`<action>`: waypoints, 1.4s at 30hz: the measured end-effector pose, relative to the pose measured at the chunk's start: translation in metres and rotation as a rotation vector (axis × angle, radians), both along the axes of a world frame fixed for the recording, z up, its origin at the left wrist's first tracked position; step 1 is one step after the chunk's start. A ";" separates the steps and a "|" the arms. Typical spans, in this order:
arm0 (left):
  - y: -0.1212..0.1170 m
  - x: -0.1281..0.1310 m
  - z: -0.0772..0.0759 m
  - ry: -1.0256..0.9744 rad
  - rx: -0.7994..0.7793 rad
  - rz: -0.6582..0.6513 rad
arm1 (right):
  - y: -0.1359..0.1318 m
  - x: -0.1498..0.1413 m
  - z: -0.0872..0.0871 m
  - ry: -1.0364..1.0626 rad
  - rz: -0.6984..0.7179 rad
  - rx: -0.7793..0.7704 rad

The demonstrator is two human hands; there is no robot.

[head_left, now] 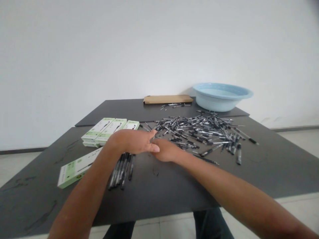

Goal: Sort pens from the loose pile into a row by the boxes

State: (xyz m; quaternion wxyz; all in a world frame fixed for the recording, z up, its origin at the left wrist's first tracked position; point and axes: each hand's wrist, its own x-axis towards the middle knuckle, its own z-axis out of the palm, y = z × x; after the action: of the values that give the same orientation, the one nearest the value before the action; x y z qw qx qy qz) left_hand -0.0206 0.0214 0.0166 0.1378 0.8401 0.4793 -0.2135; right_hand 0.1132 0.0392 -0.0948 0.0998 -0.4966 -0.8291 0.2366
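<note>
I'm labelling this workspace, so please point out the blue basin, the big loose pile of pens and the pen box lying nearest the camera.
Blue basin (pixel 214 104): head view, outer wall.
Loose pile of pens (pixel 199 130): head view, middle of the heap.
Nearest pen box (pixel 79 166): head view, top face.

1. From where I stand: room fairly bright, light soft and even, source out of view.
2. Wall behind the basin: pale grey-white; faint soft shadow just left of the basin's rim.
3. Table below the basin: dark, mostly matte.
4. Pens in front of the basin: small glints, outlines soft.
5. Boxes left of the basin: fine print blurred, unreadable.
6. Wide-angle stretch on right forearm, nearer than the basin; dark corner smudge above and right of it.
</note>
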 end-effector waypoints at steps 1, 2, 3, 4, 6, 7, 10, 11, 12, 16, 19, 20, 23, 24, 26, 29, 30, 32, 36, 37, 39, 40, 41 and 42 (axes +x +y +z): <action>0.002 0.001 -0.003 0.003 0.001 -0.003 | 0.006 0.013 0.003 0.002 -0.065 0.046; 0.004 0.003 -0.006 0.009 0.000 -0.001 | 0.013 0.026 0.006 0.004 -0.134 0.096; 0.005 0.005 -0.009 0.017 0.000 0.006 | 0.021 0.038 0.009 0.009 -0.199 0.145; 0.007 0.007 -0.012 0.026 0.000 0.019 | 0.029 0.049 0.012 0.014 -0.248 0.186; 0.009 0.013 -0.018 0.048 0.001 0.053 | 0.047 0.067 0.015 0.010 -0.314 0.279; 0.010 0.017 -0.021 0.061 -0.002 0.068 | 0.055 0.073 0.015 -0.024 -0.304 0.356; 0.011 0.029 -0.026 0.107 -0.046 0.079 | 0.073 0.077 0.010 -0.143 -0.147 0.507; 0.011 0.033 -0.027 0.125 -0.065 0.072 | 0.077 0.075 0.007 -0.166 -0.078 0.518; 0.011 0.036 -0.028 0.143 -0.080 0.064 | 0.080 0.070 0.003 -0.180 -0.012 0.516; 0.011 0.041 -0.031 0.185 -0.086 0.051 | 0.091 0.044 -0.009 -0.243 0.206 0.516; 0.011 0.040 -0.031 0.179 -0.083 0.045 | 0.099 0.028 -0.015 -0.295 0.297 0.532; 0.012 0.039 -0.031 0.175 -0.083 0.041 | 0.101 0.025 -0.016 -0.309 0.321 0.535; 0.012 0.036 -0.030 0.152 -0.080 0.018 | 0.102 0.023 -0.019 -0.339 0.377 0.543; 0.012 0.035 -0.029 0.139 -0.073 0.008 | 0.102 0.024 -0.019 -0.346 0.389 0.547; 0.012 0.034 -0.028 0.114 -0.058 -0.008 | 0.101 0.026 -0.020 -0.359 0.403 0.551; 0.012 0.032 -0.027 0.112 -0.070 -0.010 | 0.099 0.033 -0.016 -0.372 0.391 0.553; 0.012 0.030 -0.027 0.106 -0.081 -0.010 | 0.099 0.037 -0.012 -0.375 0.378 0.557; 0.013 0.027 -0.027 0.070 -0.090 -0.017 | 0.097 0.046 -0.004 -0.363 0.329 0.565; 0.015 0.020 -0.027 0.025 -0.058 -0.017 | 0.083 0.075 0.015 -0.232 0.210 0.474; 0.016 0.018 -0.027 0.023 -0.053 -0.014 | 0.077 0.083 0.018 -0.177 0.190 0.441; 0.016 0.016 -0.025 0.023 -0.053 -0.008 | 0.063 0.100 0.024 -0.050 0.159 0.387; 0.016 0.015 -0.024 0.029 -0.057 -0.005 | 0.056 0.107 0.027 0.003 0.146 0.361; 0.016 0.014 -0.022 0.038 -0.062 -0.003 | 0.049 0.114 0.029 0.031 0.149 0.326; 0.016 0.013 -0.020 0.047 -0.065 0.000 | 0.043 0.119 0.032 0.037 0.171 0.286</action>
State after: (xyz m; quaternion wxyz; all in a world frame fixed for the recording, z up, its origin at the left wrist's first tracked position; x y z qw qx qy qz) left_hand -0.0081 0.0377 -0.0036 0.1534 0.8300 0.4751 -0.2487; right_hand 0.2323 0.0818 -0.0632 0.1643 -0.4005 -0.8916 0.1331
